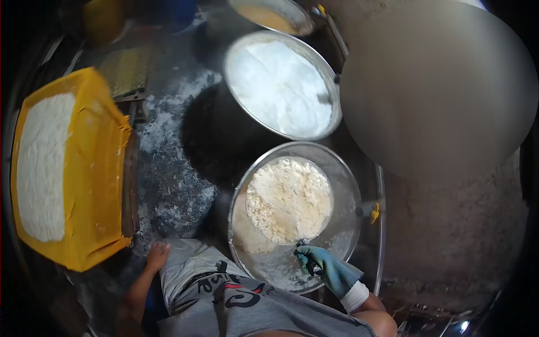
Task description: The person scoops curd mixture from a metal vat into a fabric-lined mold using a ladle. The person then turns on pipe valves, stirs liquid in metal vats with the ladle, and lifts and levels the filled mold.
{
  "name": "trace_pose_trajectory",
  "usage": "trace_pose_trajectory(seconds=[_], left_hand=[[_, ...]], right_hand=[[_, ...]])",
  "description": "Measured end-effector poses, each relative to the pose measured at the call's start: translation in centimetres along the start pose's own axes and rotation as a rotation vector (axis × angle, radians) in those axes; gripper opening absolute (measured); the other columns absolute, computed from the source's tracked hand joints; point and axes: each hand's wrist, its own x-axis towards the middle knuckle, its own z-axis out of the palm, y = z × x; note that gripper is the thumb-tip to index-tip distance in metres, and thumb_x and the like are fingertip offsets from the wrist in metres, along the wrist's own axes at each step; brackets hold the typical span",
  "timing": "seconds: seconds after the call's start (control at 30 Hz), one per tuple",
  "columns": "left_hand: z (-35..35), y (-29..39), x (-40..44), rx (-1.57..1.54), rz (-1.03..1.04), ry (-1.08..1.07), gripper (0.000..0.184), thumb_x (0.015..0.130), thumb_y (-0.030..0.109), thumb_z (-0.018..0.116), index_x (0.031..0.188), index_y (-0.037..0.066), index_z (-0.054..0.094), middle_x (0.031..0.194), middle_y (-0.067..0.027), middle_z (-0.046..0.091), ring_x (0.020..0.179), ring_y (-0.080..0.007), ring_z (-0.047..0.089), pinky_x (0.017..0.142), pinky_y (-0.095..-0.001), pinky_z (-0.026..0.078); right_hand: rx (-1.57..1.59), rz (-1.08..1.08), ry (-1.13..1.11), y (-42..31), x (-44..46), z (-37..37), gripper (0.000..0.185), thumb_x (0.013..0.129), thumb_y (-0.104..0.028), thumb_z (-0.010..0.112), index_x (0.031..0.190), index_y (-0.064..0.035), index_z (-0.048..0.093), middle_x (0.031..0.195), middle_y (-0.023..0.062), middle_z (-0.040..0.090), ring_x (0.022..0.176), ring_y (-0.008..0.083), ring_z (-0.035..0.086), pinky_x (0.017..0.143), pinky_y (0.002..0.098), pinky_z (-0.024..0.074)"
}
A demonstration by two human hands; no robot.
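My right hand (323, 267), in a blue-green glove with a white cuff, is closed round a dark handle at the near rim of a round metal vat. The handle joins a wide round scoop or sieve (289, 200) full of pale, crumbly material, held over the metal vat (348, 185). Pale residue lies inside the vat below it. My left hand (159, 254) is bare and hangs beside my grey shirt, near my left thigh; its fingers are too small to make out, and nothing shows in it.
Beyond stands a second metal vat (231, 84) full of white material, with another vat (306, 25) behind it. A yellow crate (92, 185) of white material is at the left. White powder marks the dark floor (168, 168). A pipe with a yellow valve (375, 213) runs along the right.
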Motion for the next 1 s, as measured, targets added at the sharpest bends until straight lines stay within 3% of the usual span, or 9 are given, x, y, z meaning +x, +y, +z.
trace_pose_trajectory(seconds=[0.17,0.2,0.27,0.37,0.5,0.6,0.7,0.77,1.0], left_hand=[[1.4,-4.4,-6.7,-0.241,-0.212,0.216,0.035,0.105,0.035,0.062,0.114,0.002,0.069,0.101,-0.014,0.071,0.095,-0.0294,0.068,0.083,-0.042,0.053],[2.5,-6.0,-6.2,-0.452,-0.216,0.289,0.031,0.106,0.032,0.061,0.115,0.004,0.069,0.101,-0.0095,0.07,0.093,-0.0234,0.067,0.082,-0.0379,0.052],[2.2,-6.1,-7.4,-1.368,-0.307,0.505,0.027,0.108,0.028,0.059,0.128,0.011,0.065,0.103,0.0016,0.067,0.091,-0.01,0.062,0.08,-0.029,0.05],[-5.9,-1.8,-9.9,-1.309,-0.398,0.744,0.04,0.108,0.035,0.059,0.14,0.011,0.055,0.115,0.0006,0.062,0.101,-0.0111,0.058,0.086,-0.0292,0.047],[-18.1,5.6,-14.5,-1.077,-0.051,1.213,0.061,0.109,0.044,0.054,0.154,0.006,0.038,0.142,-0.0093,0.05,0.129,-0.0205,0.048,0.109,-0.0373,0.037],[-21.2,7.4,-15.1,-1.124,-0.045,1.197,0.069,0.109,0.047,0.052,0.16,0.005,0.031,0.153,-0.013,0.044,0.14,-0.0241,0.042,0.118,-0.0409,0.033],[-21.2,7.7,-13.4,-1.469,0.046,1.058,0.079,0.106,0.051,0.056,0.163,0.005,0.026,0.157,-0.0147,0.042,0.144,-0.0258,0.039,0.121,-0.0424,0.028],[-22.0,9.0,-13.0,-1.624,-0.125,0.876,0.085,0.104,0.054,0.058,0.164,0.005,0.023,0.156,-0.0155,0.042,0.144,-0.027,0.04,0.12,-0.0413,0.03],[-23.9,10.4,-15.1,-1.602,-0.176,0.773,0.084,0.104,0.053,0.061,0.163,0.004,0.026,0.152,-0.0159,0.046,0.139,-0.0256,0.045,0.115,-0.0372,0.036]], right_hand=[[0.094,0.11,-0.14,-0.8,-1.7,5.4,0.021,0.106,-0.022,0.058,0.106,-0.0017,0.062,0.075,-0.0016,0.061,0.06,0.0087,0.057,0.055,0.0268,0.0488],[0.079,0.108,-0.15,-1.3,-2.9,7.5,0.021,0.107,-0.022,0.057,0.107,-0.0014,0.062,0.075,-0.0017,0.061,0.06,0.0085,0.057,0.055,0.0267,0.0485],[0.011,0.113,-0.153,-2.7,-5.3,11.5,0.022,0.107,-0.023,0.057,0.108,-0.001,0.061,0.076,-0.0019,0.06,0.06,0.0081,0.056,0.055,0.0264,0.0481],[-0.105,0.119,-0.18,-5.1,-8.5,18.6,0.023,0.107,-0.023,0.056,0.11,-0.0003,0.061,0.077,-0.0022,0.06,0.06,0.0075,0.056,0.055,0.0261,0.0474],[-0.207,0.139,-0.273,-6.8,-12.2,28.5,0.025,0.108,-0.023,0.055,0.113,0.0006,0.06,0.079,-0.0025,0.059,0.061,0.0067,0.055,0.054,0.0256,0.0465],[-0.138,0.215,-0.455,-6.8,-14.8,36.9,0.029,0.109,-0.023,0.051,0.121,0.0031,0.057,0.082,-0.0035,0.056,0.061,0.0046,0.052,0.054,0.0236,0.0432],[-0.18,0.246,-0.527,-7.0,-15.3,44.5,0.026,0.108,-0.021,0.05,0.12,0.0014,0.056,0.082,-0.0038,0.056,0.061,0.0046,0.052,0.055,0.0242,0.0438],[-0.218,0.195,-0.516,-7.0,-14.9,48.8,0.025,0.107,-0.021,0.051,0.118,0.0008,0.056,0.082,-0.0039,0.056,0.061,0.0044,0.053,0.055,0.0244,0.044],[-0.358,0.187,-0.646,-8.4,-6.6,57.5,0.021,0.103,-0.017,0.058,0.115,-0.0002,0.055,0.084,-0.0037,0.057,0.067,0.0051,0.058,0.057,0.0242,0.0458]])
